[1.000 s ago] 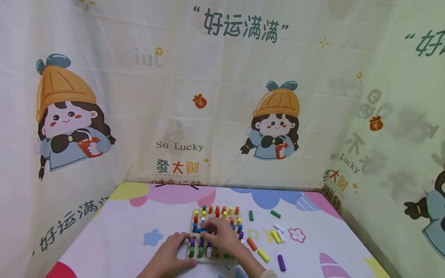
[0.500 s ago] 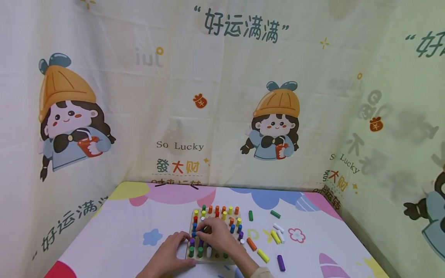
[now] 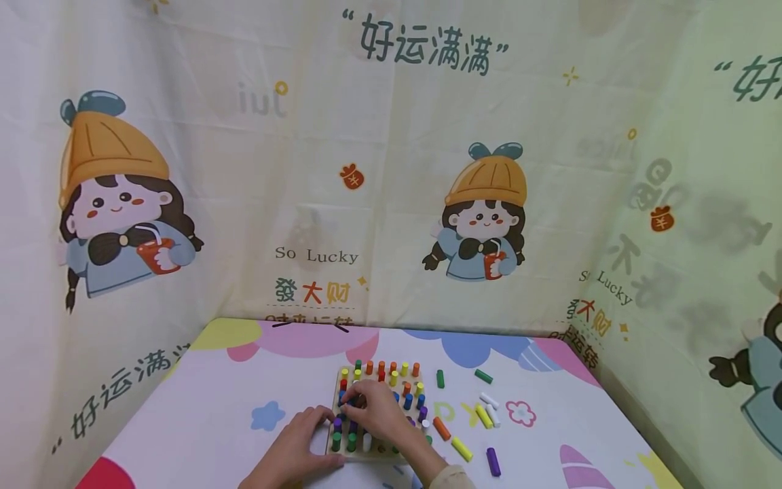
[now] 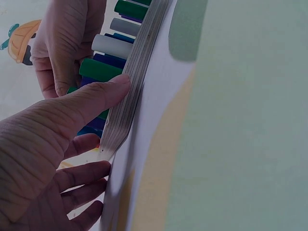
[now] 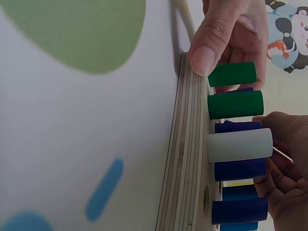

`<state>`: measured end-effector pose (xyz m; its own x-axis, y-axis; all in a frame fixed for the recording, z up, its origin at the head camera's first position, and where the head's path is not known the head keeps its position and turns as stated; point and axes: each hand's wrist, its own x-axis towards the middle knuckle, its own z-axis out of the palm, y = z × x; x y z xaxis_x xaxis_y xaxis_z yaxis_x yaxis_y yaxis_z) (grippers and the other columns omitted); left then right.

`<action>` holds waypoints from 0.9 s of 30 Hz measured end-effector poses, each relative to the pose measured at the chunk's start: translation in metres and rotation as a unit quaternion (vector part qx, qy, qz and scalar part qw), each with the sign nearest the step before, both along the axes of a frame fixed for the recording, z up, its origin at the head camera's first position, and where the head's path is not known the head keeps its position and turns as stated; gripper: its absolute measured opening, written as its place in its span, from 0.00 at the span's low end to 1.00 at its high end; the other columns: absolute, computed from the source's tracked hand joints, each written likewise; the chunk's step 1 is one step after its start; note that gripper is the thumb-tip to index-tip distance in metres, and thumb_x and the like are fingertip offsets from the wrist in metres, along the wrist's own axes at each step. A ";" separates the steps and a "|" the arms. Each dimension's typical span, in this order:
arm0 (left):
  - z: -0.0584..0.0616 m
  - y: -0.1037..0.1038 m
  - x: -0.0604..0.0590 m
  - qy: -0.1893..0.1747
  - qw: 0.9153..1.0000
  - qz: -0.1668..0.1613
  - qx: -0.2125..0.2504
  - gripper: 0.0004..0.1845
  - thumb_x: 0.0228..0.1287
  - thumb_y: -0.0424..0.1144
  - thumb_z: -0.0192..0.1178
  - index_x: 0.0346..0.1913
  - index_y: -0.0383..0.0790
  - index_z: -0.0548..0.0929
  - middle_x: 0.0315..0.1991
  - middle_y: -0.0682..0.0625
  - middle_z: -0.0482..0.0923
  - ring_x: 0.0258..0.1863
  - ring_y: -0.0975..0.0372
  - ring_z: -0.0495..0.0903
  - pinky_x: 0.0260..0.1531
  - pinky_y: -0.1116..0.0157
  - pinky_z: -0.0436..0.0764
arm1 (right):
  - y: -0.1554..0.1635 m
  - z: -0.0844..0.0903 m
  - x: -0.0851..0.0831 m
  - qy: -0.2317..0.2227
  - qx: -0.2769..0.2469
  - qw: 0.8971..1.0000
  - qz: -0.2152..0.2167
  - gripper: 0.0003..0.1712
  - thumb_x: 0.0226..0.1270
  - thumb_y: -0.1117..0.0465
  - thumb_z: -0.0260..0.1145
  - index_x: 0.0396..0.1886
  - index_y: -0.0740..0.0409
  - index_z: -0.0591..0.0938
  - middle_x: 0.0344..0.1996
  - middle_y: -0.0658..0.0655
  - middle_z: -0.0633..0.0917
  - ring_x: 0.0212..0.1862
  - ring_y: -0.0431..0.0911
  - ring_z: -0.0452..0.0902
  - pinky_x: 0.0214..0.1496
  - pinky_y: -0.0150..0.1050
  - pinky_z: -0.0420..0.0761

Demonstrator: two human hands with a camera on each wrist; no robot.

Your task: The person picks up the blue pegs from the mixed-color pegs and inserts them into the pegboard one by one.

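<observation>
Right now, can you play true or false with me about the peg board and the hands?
1. The left hand rests on the peg board's near left corner. True.
2. The right hand is over the pegs on the board. True.
3. All the pegs stand in the board. False: some, like a purple peg, lie loose on the table.
4. The board is metal. False: it is layered wood.

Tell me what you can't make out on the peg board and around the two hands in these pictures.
- Head view: the right hand covers the board middle, so the pegs and holes beneath are hidden.
- Head view: the blue peg at its fingertips is too small to judge whether it is seated.
- Right wrist view: the frame edge cuts off the board's far rows.
- Left wrist view: the left hand blocks the nearer pegs.
</observation>
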<state>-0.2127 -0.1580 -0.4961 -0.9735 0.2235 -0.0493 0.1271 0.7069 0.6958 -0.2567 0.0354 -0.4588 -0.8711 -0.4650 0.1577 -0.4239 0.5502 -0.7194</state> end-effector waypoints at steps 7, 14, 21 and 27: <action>0.001 0.000 0.001 0.003 1.000 -0.005 -0.004 0.38 0.47 0.60 0.80 0.56 0.44 0.78 0.49 0.50 0.77 0.49 0.51 0.75 0.56 0.36 0.77 | -0.004 0.000 -0.001 0.011 0.013 1.000 0.008 0.03 0.69 0.61 0.72 0.40 0.53 0.88 0.32 0.40 0.83 0.31 0.32 0.72 0.35 0.27 0.77; 0.001 -0.001 0.002 0.013 1.000 -0.010 0.004 0.39 0.46 0.60 0.80 0.57 0.45 0.78 0.50 0.50 0.78 0.51 0.50 0.76 0.56 0.35 0.77 | -0.008 0.003 0.000 0.013 0.032 0.999 0.017 0.07 0.68 0.61 0.73 0.43 0.55 0.88 0.34 0.45 0.85 0.32 0.32 0.75 0.37 0.26 0.79; 0.002 -0.001 0.002 0.013 1.000 -0.014 0.005 0.38 0.46 0.61 0.79 0.57 0.45 0.78 0.51 0.50 0.78 0.52 0.50 0.76 0.57 0.35 0.76 | -0.007 0.005 0.004 0.009 0.002 1.000 0.021 0.08 0.68 0.62 0.72 0.45 0.56 0.87 0.39 0.52 0.87 0.34 0.30 0.77 0.39 0.25 0.80; 0.001 -0.002 0.004 0.012 1.000 -0.005 0.001 0.38 0.46 0.61 0.79 0.57 0.46 0.78 0.50 0.51 0.78 0.49 0.52 0.75 0.56 0.37 0.77 | -0.001 0.012 0.015 0.044 -0.023 0.999 0.013 0.06 0.69 0.61 0.71 0.42 0.57 0.87 0.37 0.48 0.86 0.34 0.31 0.77 0.37 0.26 0.80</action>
